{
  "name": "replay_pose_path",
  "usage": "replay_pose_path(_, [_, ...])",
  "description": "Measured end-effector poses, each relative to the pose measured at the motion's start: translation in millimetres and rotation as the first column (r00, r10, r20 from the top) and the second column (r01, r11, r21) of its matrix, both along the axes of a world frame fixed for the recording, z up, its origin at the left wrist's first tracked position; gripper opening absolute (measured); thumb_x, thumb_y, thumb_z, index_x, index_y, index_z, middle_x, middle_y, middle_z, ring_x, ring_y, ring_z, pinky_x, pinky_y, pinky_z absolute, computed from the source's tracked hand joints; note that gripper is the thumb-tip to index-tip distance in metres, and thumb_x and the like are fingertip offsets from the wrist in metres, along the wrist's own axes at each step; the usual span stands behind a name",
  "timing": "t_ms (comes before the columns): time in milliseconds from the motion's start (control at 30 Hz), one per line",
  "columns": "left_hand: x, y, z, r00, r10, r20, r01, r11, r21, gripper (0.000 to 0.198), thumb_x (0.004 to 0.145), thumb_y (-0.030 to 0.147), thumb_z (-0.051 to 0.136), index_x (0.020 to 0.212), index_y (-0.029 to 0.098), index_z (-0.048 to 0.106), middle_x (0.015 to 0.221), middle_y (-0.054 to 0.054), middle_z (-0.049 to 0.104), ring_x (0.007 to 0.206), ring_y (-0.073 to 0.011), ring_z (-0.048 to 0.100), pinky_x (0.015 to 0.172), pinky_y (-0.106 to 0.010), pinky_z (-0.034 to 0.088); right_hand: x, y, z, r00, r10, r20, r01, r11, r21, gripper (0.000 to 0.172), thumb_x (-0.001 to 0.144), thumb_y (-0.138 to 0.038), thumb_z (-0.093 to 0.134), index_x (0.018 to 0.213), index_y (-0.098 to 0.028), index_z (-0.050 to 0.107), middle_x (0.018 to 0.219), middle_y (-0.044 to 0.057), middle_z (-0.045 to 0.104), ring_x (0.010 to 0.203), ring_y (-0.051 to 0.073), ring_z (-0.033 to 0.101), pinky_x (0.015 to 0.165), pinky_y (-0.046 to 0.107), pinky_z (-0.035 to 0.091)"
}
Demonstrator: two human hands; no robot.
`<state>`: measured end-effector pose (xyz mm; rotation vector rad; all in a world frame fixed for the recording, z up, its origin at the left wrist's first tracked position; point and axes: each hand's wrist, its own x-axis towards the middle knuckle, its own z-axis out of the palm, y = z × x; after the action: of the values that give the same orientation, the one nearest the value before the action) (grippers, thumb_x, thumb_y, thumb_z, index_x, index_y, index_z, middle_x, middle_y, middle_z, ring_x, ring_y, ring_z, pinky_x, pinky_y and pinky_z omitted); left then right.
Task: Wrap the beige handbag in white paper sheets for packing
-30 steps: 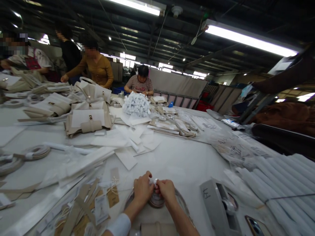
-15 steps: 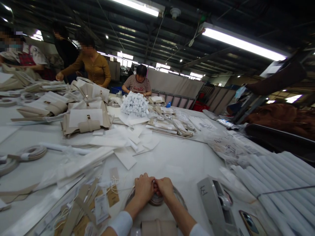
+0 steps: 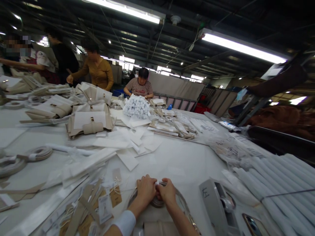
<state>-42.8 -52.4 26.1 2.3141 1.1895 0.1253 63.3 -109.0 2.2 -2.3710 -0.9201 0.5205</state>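
At the front of the table, my left hand (image 3: 145,188) and my right hand (image 3: 167,194) meet over a coiled beige strap (image 3: 157,203). The fingers of both are closed in a pinch at the coil's far side. A small white piece (image 3: 157,182) shows between the fingertips; its kind is too small to tell. More of the strap curves outward on either side of my forearms. Below the coil, a beige bag (image 3: 159,228) lies partly cut off by the frame's lower edge.
Left of my hands lie hang tags (image 3: 115,195) and beige strips. A grey tape dispenser (image 3: 218,206), a phone (image 3: 254,224) and bundled white rolls (image 3: 290,183) are at right. Beige bags (image 3: 90,123) and white sheets (image 3: 126,159) lie farther off. Several co-workers (image 3: 139,86) stand or sit around the table.
My right hand's fingers have lifted and parted slightly from my left, exposing the white piece. The camera view has shifted a little. At far left, a co-worker's arm now reaches out.
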Motion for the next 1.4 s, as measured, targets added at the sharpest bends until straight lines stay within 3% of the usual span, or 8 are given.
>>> replay_pose_path(167, [-1,3,-3.0,1.0,-0.016,0.015,0.016,1.0,-0.01,0.033,0.089,0.028,0.043,0.111,0.036,0.065,0.108,-0.006,0.062,0.106,-0.0263,0.055,0.088,-0.042,0.041,-1,-6,10.1,0.951,0.17,0.257,-0.132,0.979,-0.158,0.019,0.086,-0.019,0.052,0.104,-0.017,0.056,0.094,0.01,0.071,0.09,0.023,0.068,0.073,0.029,0.051])
replay_pose_path(433, [-1,5,-0.9,1.0,-0.024,0.015,0.025,0.999,-0.04,0.032,0.089,0.026,0.041,0.102,0.035,0.069,0.105,-0.006,0.064,0.102,-0.026,0.058,0.085,-0.041,0.041,-1,-2,20.4,0.69,0.529,0.494,-0.328,0.837,-0.438,0.024,0.088,-0.005,0.044,0.099,-0.018,0.062,0.087,0.011,0.07,0.084,0.025,0.067,0.071,0.031,0.049])
replay_pose_path(567, [1,3,-1.0,1.0,-0.016,0.022,0.017,0.999,-0.052,0.034,0.09,0.027,0.039,0.106,0.037,0.067,0.108,-0.005,0.064,0.104,-0.0259,0.058,0.087,-0.041,0.041,0,-1,20.3,0.544,0.614,0.572,-0.384,0.788,-0.481,0.027,0.086,0.0,0.044,0.098,-0.016,0.062,0.095,0.013,0.066,0.091,0.028,0.063,0.076,0.036,0.049])
replay_pose_path(700, [3,4,-2.7,1.0,-0.022,0.012,0.023,0.997,-0.072,0.033,0.091,0.029,0.04,0.109,0.037,0.066,0.111,-0.005,0.063,0.107,-0.025,0.058,0.09,-0.041,0.04,3,-4,16.6,0.454,0.652,0.607,-0.425,0.758,-0.495,0.027,0.085,0.0,0.044,0.098,-0.015,0.063,0.092,0.013,0.064,0.088,0.028,0.061,0.075,0.039,0.048])
replay_pose_path(900, [5,5,-6.6,1.0,-0.026,-0.014,0.025,0.997,-0.079,0.034,0.089,0.027,0.042,0.114,0.035,0.063,0.114,-0.005,0.062,0.109,-0.0242,0.056,0.093,-0.04,0.038,13,4,8.6,0.397,0.671,0.626,-0.462,0.736,-0.495,0.019,0.086,-0.008,0.05,0.096,-0.014,0.065,0.099,0.015,0.063,0.097,0.029,0.057,0.081,0.043,0.046])
replay_pose_path(1167, [8,6,-14.0,1.0,-0.013,-0.015,0.012,0.997,-0.074,0.035,0.089,0.023,0.04,0.114,0.032,0.063,0.115,-0.005,0.062,0.11,-0.0244,0.056,0.094,-0.04,0.037,21,10,6.7,0.335,0.766,0.548,-0.544,0.632,-0.551,0.016,0.085,-0.01,0.052,0.094,-0.011,0.066,0.09,0.015,0.066,0.092,0.028,0.06,0.077,0.039,0.048])
replay_pose_path(1300, [10,4,-14.2,1.0,-0.004,-0.02,0.003,0.998,-0.067,0.035,0.088,0.021,0.04,0.113,0.03,0.063,0.115,-0.005,0.062,0.11,-0.0243,0.055,0.094,-0.04,0.036,27,14,12.6,0.345,0.796,0.498,-0.567,0.599,-0.566,0.017,0.082,-0.014,0.058,0.096,-0.011,0.067,0.093,0.015,0.068,0.093,0.028,0.062,0.077,0.038,0.05])
replay_pose_path(1400, [12,2,-12.4,1.0,-0.001,-0.025,0.0,0.998,-0.059,0.035,0.087,0.02,0.041,0.113,0.029,0.063,0.117,-0.006,0.062,0.112,-0.0247,0.054,0.094,-0.04,0.036,33,20,14.6,0.373,0.813,0.447,-0.578,0.58,-0.574,0.027,0.07,-0.025,0.074,0.094,-0.011,0.069,0.093,0.015,0.07,0.088,0.029,0.065,0.076,0.036,0.053])
